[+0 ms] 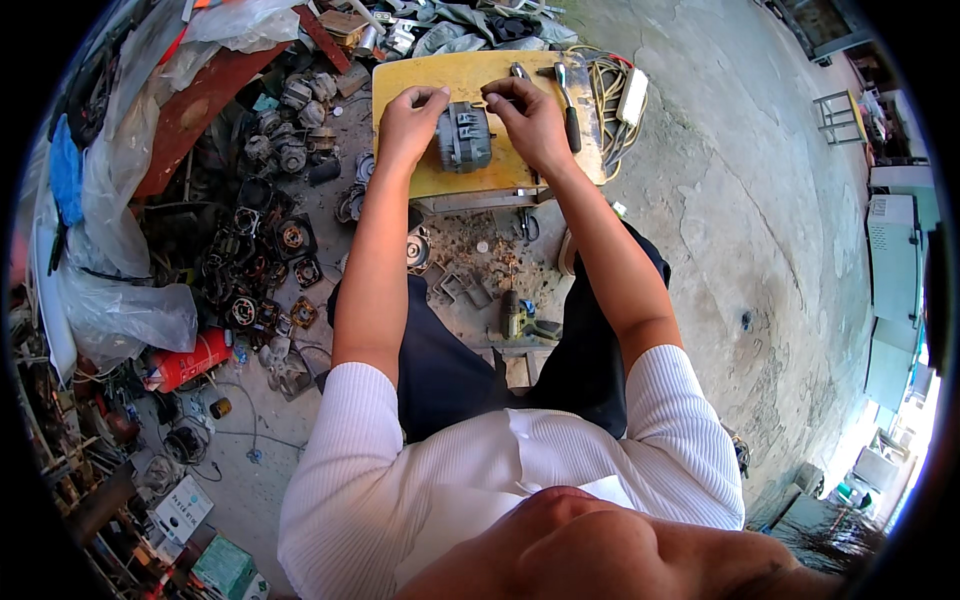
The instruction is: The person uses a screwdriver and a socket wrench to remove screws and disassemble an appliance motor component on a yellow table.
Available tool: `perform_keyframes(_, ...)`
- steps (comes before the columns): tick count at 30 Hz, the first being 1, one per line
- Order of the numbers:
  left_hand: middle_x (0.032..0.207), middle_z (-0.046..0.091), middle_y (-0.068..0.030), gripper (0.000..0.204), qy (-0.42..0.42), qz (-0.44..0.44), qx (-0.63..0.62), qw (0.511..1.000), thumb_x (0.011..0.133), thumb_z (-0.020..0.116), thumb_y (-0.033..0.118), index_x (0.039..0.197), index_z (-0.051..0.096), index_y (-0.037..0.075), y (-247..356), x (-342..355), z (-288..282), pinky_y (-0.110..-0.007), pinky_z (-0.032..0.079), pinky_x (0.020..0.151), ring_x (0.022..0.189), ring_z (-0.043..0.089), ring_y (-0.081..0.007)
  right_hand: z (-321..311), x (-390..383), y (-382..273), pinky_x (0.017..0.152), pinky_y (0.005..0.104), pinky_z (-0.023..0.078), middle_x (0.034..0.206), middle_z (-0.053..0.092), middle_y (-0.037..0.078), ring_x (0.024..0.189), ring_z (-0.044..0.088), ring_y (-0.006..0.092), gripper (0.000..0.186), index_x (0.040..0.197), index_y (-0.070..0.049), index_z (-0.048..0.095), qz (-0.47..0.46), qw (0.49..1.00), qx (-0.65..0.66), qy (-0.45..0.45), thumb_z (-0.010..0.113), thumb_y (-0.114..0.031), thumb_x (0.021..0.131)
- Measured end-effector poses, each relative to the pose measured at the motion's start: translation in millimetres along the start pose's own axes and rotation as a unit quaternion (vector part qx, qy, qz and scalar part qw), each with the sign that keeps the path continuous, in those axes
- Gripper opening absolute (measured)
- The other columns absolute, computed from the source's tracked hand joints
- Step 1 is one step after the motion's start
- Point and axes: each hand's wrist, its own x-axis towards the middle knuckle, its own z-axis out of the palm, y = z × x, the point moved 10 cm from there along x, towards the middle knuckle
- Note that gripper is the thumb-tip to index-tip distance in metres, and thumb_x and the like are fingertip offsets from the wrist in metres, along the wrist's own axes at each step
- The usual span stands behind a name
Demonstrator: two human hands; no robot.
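Observation:
A grey, ribbed electric motor [465,138] lies on a small yellow wooden table [400,75] in front of me. My left hand [410,122] is at the motor's left end, fingers curled and thumb close to its upper edge. On the other side, my right hand [530,122] is bent over the motor's upper right, thumb and forefinger pinched together. Whatever either set of fingertips holds is too small or hidden to make out. Right of my right hand lies a ratchet wrench [570,110] with a black handle; another metal tool [519,71] lies beyond my fingers.
Coiled cable [603,85] and a white power strip [632,97] are right of the table. A cordless drill [514,315] and pliers [528,226] lie on the littered floor between my legs. Motor parts [290,140] and scrap are heaped at the left, near clear plastic sheeting [120,230].

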Motion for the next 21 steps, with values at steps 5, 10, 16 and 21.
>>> perform_keyframes(5, 0.101, 0.071, -0.0063, 0.041, -0.039, -0.013, -0.017, 0.999, 0.09, 0.073, 0.036, 0.108, 0.072, -0.001, 9, -9, -10, -0.028, 0.048, 0.083, 0.093, 0.062, -0.0132, -7, -6, 4, 0.076, 0.0308, 0.053, 0.098, 0.073, 0.01, 0.083, 0.068, 0.0168, 0.018, 0.107, -0.005, 0.073, 0.079, 0.997, 0.012, 0.003, 0.062, -0.011, 0.094)
perform_keyframes(10, 0.101, 0.072, -0.0052, 0.037, -0.091, -0.016, -0.023, 0.995, 0.088, 0.077, 0.033, 0.106, 0.074, 0.001, 21, -24, -10, -0.028, 0.048, 0.084, 0.093, 0.063, -0.0127, -6, -17, -18, 0.074, 0.0352, 0.054, 0.097, 0.07, 0.014, 0.081, 0.069, 0.0251, 0.018, 0.104, -0.009, 0.076, -0.046, 0.981, -0.189, -0.007, 0.061, -0.01, 0.093)
perform_keyframes(16, 0.105, 0.071, -0.0051, 0.038, -0.105, -0.044, -0.034, 0.993, 0.09, 0.074, 0.034, 0.112, 0.073, 0.003, 7, -21, -10, -0.028, 0.048, 0.087, 0.098, 0.062, -0.0125, -10, -17, -18, 0.076, 0.0345, 0.055, 0.096, 0.071, 0.014, 0.083, 0.071, 0.0259, 0.02, 0.11, -0.009, 0.073, -0.035, 0.989, -0.143, 0.024, 0.063, -0.01, 0.093)
perform_keyframes(21, 0.102, 0.07, -0.0037, 0.031, -0.111, -0.029, -0.036, 0.993, 0.093, 0.071, 0.027, 0.111, 0.07, 0.002, 8, -20, -14, -0.027, 0.047, 0.085, 0.094, 0.061, -0.0115, -9, -12, 3, 0.075, 0.0282, 0.053, 0.099, 0.074, 0.01, 0.088, 0.07, 0.0156, 0.02, 0.111, -0.004, 0.072, 0.044, 0.999, -0.001, -0.005, 0.066, -0.009, 0.093)
